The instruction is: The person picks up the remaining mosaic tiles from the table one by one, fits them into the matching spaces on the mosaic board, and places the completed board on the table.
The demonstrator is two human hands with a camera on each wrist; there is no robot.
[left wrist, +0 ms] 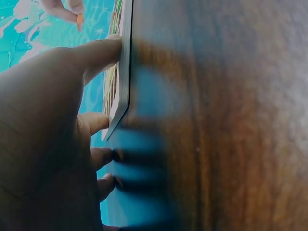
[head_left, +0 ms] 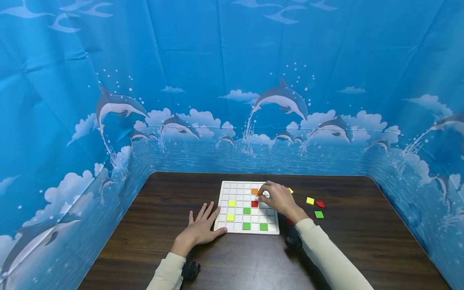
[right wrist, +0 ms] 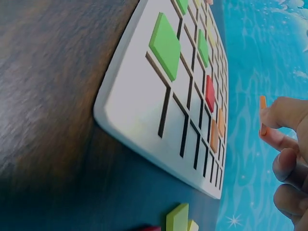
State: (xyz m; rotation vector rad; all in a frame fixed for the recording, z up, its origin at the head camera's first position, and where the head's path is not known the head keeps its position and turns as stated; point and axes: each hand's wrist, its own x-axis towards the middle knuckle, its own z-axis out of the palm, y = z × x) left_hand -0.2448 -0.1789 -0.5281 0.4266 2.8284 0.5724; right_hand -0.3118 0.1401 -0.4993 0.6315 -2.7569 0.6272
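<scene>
Right grip (head_left: 280, 199) pinches an orange tile (right wrist: 262, 101) above the gridded board (right wrist: 127, 110), where a loosened pinch could drop it askew.

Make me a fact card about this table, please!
Main thing: flat white gridded board
Right hand: pinches an orange tile over the board
Left hand: rests with thumb on the board's edge
On board: green square tiles, yellow square tiles, red square tile, orange square tiles
Right of board: yellow tile, green tile, red curved-edged tile
Underneath: dark brown wood-grain table
</scene>
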